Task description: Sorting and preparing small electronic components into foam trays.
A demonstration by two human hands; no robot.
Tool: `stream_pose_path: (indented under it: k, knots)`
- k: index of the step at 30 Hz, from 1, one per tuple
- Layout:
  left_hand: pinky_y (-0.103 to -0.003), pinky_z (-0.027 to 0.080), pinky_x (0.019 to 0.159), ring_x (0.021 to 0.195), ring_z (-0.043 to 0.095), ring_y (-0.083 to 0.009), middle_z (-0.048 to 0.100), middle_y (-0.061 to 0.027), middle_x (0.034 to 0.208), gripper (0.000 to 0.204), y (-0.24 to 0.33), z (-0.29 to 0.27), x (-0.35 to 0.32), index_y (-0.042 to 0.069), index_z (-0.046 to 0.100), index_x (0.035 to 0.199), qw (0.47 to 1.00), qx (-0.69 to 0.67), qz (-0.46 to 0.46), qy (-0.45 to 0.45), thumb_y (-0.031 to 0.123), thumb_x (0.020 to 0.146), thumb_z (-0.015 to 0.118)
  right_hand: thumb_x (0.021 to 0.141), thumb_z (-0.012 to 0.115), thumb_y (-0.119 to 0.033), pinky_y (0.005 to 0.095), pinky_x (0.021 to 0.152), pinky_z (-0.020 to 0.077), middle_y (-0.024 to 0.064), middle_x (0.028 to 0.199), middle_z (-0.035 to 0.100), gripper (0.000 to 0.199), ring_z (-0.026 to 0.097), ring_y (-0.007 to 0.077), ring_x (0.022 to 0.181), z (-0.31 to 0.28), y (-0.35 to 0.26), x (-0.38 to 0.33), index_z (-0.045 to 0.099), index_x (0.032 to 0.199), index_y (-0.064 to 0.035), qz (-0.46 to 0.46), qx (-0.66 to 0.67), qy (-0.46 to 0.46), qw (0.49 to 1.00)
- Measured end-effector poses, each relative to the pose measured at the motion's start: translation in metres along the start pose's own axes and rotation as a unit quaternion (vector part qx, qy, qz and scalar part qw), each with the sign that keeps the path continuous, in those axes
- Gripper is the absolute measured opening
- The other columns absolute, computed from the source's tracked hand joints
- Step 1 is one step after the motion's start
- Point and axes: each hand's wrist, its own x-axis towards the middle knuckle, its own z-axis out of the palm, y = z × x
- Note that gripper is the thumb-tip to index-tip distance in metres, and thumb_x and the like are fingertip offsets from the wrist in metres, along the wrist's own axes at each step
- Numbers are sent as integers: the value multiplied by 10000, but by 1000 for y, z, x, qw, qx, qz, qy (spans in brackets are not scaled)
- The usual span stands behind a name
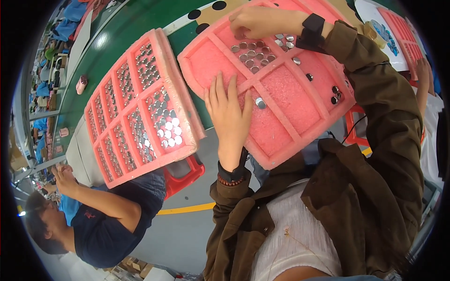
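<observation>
A pink foam tray (290,100) with wide compartments lies tilted in front of me. My left hand (228,114) rests flat on its near part, fingers apart and holding nothing; one silver metal disc (260,103) lies just beside the thumb. My right hand (262,21), with a black wristband, reaches to the tray's far compartment, its curled fingertips closed on a metal disc (240,35) at the edge of a cluster of discs (253,54). A few loose discs (334,93) lie near the tray's right side.
A second pink tray (105,100), its small compartments full of discs, sits to the left above a red stool (185,175). A seated person in a dark blue shirt (101,229) is at lower left. Beyond lie a green surface (136,23) and another pink tray (404,35).
</observation>
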Motion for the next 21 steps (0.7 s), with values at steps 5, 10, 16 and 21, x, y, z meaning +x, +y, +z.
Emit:
stream_pose_path:
  k: [5,10,16,21]
  knots:
    - [-494,246,1075,1254,386,-366,421,-207,1356,456,-1,-2,-1,19,526,1217,1000,3,-7,-5,199,812,634,762,544,-35,392,757,459,155,900,558,175,574,309,851,-9,0,-17,570,931,1,28,17,-36,999]
    - [-489,240,1079,1253,387,-364,418,-207,1359,458,-1,-2,-1,26,522,1224,1000,7,-4,-13,199,815,633,715,621,-23,383,714,464,112,838,548,85,560,284,843,6,-1,-14,545,747,-5,-6,-42,63,997]
    - [-485,228,1085,1257,386,-354,413,-207,1363,452,2,-2,0,34,520,1230,1000,0,-16,-20,195,822,628,718,647,-53,385,724,463,110,856,536,116,553,284,860,11,8,-23,541,739,-11,-47,-71,123,989]
    - [-484,221,1087,1268,379,-344,405,-199,1373,448,3,-4,0,41,519,1238,999,1,-23,-27,196,830,618,738,629,-54,388,711,462,122,841,539,108,551,285,855,5,-4,-28,533,770,-17,-11,-28,85,996]
